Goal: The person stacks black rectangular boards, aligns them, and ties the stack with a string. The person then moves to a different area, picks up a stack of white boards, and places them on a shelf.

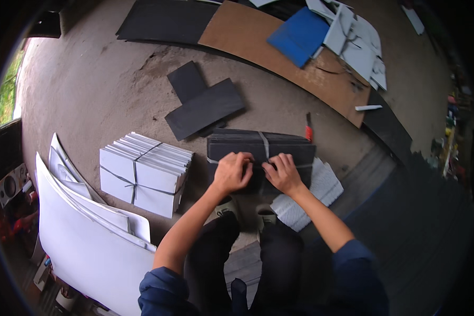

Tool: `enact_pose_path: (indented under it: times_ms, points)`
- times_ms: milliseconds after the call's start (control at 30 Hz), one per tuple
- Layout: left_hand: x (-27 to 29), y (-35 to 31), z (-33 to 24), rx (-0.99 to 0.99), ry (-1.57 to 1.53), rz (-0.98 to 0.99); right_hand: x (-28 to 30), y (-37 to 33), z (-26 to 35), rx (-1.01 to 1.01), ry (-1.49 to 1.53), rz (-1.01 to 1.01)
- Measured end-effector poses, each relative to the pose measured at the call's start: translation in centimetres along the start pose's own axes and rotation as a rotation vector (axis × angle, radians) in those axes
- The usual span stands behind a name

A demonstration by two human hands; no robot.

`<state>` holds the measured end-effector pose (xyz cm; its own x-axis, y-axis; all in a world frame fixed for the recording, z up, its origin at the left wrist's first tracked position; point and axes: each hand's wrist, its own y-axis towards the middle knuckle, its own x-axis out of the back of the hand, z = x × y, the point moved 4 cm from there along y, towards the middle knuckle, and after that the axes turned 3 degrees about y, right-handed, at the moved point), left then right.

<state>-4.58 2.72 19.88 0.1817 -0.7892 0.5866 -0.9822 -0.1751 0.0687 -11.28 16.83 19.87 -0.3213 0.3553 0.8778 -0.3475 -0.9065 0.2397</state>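
- Head view: left hand [234, 172] and right hand [283, 173] are meeting at the near face of a dark bundle [295, 152] on the floor [116, 95], ahead of the feet; their fingers are curling narrow, apparently pinching a grey strap [265, 142].
- Strap work here is probably calling for an even pull from both sides, with the crossing being pressed flat so nothing is slackening.
- Sheet edges are likely needing to be squared, since thin pieces could be sliding.
- Dark sheets are looking matte, stiff and rectangular; loose black panels [205, 108] are overlapping beyond them.
- White bundle [118, 179], to the left, is showing a knotted, crossed tie and uneven edges.
- Pale, crinkled-looking stack [324, 187] is lying beside the dark bundle's right end.
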Motion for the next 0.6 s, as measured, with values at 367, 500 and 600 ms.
enact_pose_path:
  times_ms: [367, 500, 600]
  points:
    - [6.3, 0.1, -7.8, 0.476, -0.227, 0.027, 7.9, 3.0, 5.6, -0.438, 0.052, 0.239]
    - [16.3, 0.4, -17.3, 0.27, -0.218, -0.009, 20.3, 8.5, 12.1, -0.38, 0.133, 0.138]
    - [27.1, -0.2, -24.6, 0.024, -0.066, -0.187, 32.0, 12.5, 18.3, -0.394, 0.09, -0.031]
